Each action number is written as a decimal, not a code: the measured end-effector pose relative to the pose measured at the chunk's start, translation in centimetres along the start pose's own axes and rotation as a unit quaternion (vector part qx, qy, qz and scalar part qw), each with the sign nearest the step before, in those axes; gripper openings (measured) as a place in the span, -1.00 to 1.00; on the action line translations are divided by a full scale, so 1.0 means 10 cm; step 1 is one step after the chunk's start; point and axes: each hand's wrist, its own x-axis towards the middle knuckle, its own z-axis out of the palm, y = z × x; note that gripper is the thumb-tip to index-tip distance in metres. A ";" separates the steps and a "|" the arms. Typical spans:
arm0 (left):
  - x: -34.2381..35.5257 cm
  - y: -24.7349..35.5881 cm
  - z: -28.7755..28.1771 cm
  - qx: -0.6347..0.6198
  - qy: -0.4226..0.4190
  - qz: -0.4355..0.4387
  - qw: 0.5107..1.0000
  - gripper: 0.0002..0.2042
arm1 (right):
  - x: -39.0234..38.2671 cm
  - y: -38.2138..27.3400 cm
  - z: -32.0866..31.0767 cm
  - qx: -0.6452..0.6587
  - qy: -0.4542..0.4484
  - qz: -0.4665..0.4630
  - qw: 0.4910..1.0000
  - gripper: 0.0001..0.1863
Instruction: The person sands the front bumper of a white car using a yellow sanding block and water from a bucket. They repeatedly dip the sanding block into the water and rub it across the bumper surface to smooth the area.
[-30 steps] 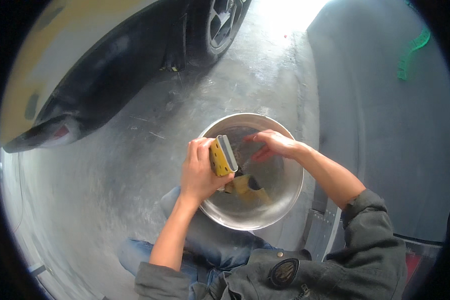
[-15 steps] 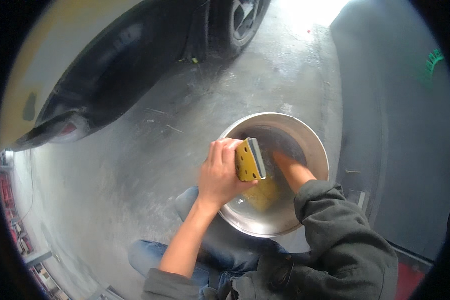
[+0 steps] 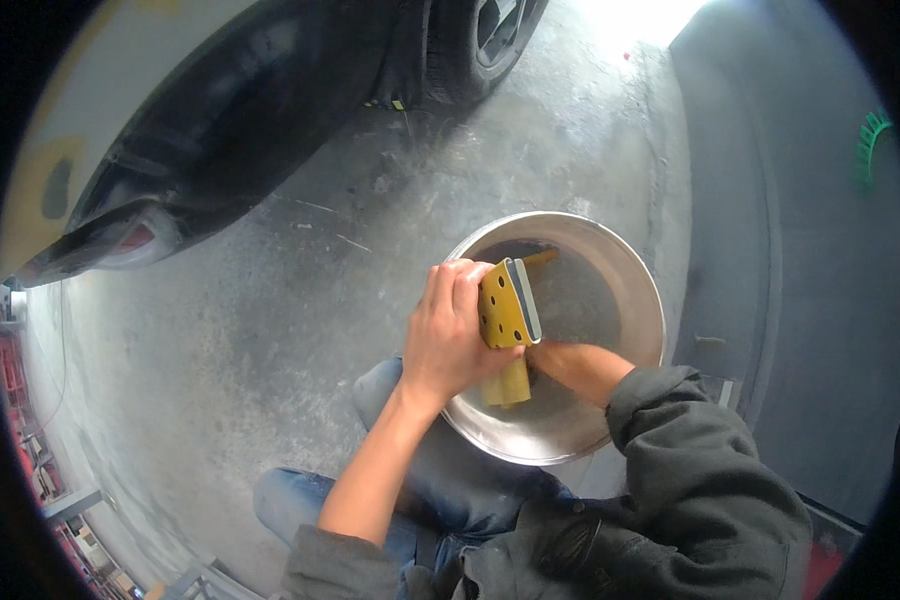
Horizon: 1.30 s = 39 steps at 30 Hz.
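Observation:
My left hand [image 3: 448, 330] is closed around a sanding block [image 3: 511, 303] faced with yellow, hole-punched sandpaper, held over the near left part of a round metal basin [image 3: 643, 270]. Reaching into that basin from the right, my right hand [image 3: 553, 362] goes behind the block, which hides its fingers. Just beside them stands a curled yellow sheet [image 3: 508, 386]; whether they grip it is hidden. Another narrow yellow piece [image 3: 541, 257] lies in the far part of the basin, in what looks like shallow water.
A dark car bumper [image 3: 220, 130] and a wheel [image 3: 488, 45] are at the upper left. Along the right runs a grey wall or panel [image 3: 770, 250]. Red shelving [image 3: 15, 390] stands at the far left. The floor [image 3: 300, 300] is grey concrete, and my knees are close to the basin.
My right hand has moved left and nearer, behind the block. The yellow sheet that lay flat in the basin is now curled up beside it. My left hand still holds the sanding block.

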 end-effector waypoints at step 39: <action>0.01 -0.04 -0.08 0.053 -0.176 -0.011 0.983 -0.32 | -2.17 0.15 -1.80 0.788 -0.007 0.097 0.608 -0.52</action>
